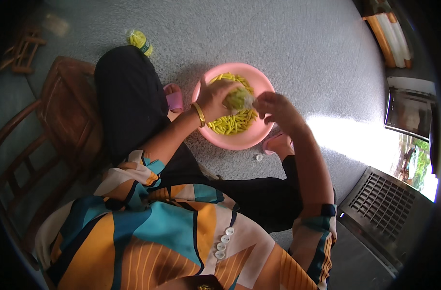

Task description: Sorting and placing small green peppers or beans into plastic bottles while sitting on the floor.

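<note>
A pink plastic basin (262, 132) stands on the floor between my feet, with many small yellow-green peppers (232, 124) in it. Above them my left hand (215, 95), a gold bangle at its wrist, grips a clear plastic bottle (235, 99) partly filled with green peppers. The bottle's mouth end points toward my right hand (273, 108), whose thumb and fingertips come together close to the opening. Blur hides whether those fingertips hold a pepper.
Another clear bottle (139, 41) of peppers lies beyond my left knee. A small white cap (259, 157) is on the floor near my right foot. A wooden chair (71, 112) stands at left, a metal-framed door with a lattice panel (383, 195) at right.
</note>
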Demonstrator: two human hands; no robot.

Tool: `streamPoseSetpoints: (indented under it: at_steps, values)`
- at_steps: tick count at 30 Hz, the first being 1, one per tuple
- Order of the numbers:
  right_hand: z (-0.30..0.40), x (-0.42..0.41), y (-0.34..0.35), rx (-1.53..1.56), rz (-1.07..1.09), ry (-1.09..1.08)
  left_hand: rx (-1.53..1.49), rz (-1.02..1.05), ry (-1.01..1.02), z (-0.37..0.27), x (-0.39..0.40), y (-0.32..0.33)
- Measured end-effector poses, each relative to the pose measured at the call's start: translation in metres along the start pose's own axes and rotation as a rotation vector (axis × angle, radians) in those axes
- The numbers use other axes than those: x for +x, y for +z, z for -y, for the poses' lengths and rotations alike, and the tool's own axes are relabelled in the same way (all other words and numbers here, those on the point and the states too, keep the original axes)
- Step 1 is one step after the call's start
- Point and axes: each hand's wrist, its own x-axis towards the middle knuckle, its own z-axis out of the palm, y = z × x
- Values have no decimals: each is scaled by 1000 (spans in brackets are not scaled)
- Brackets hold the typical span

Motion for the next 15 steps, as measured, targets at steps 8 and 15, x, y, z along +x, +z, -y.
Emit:
streamPoseSetpoints:
  at_steps: [8, 15]
  values:
    - [-137, 129, -28, -86, -293, -121, -662, -346, -355, 17, 26, -20]
    - [-220, 185, 74, -157, -662, 125, -1067, -512, -699, 13, 22, -31]
